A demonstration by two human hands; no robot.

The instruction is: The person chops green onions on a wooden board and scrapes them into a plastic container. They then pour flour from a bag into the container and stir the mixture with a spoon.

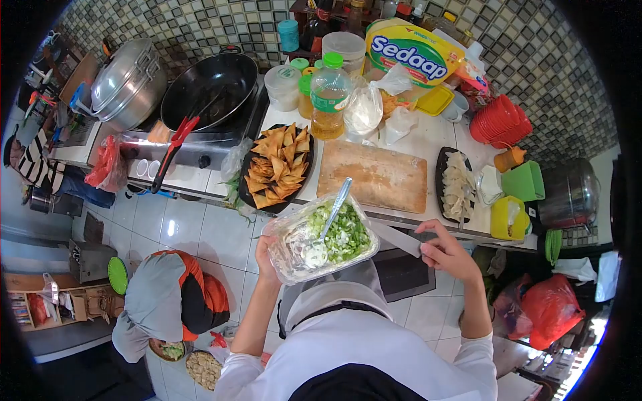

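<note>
My left hand (269, 257) grips the side of a clear plastic tub (294, 269), held tilted in front of my body. Chopped green and white scallions (351, 234) fill much of the tub, with a white clump at its lower left. A metal spoon (340, 200) stands in the tub, its handle leaning over the far rim. To the right, my right hand (449, 254) has its fingers closed on a knife (400, 240), whose flat blade points left toward the tub. Beyond the tub, a floury wooden board (372, 175) lies on the counter.
A black plate of fried triangular pastries (279, 160) and a black plate of pale dumplings (457, 184) flank the board. A wok (209, 90) sits on the stove, with an oil bottle (330, 93) nearby. A person (170, 294) crouches on the floor at left.
</note>
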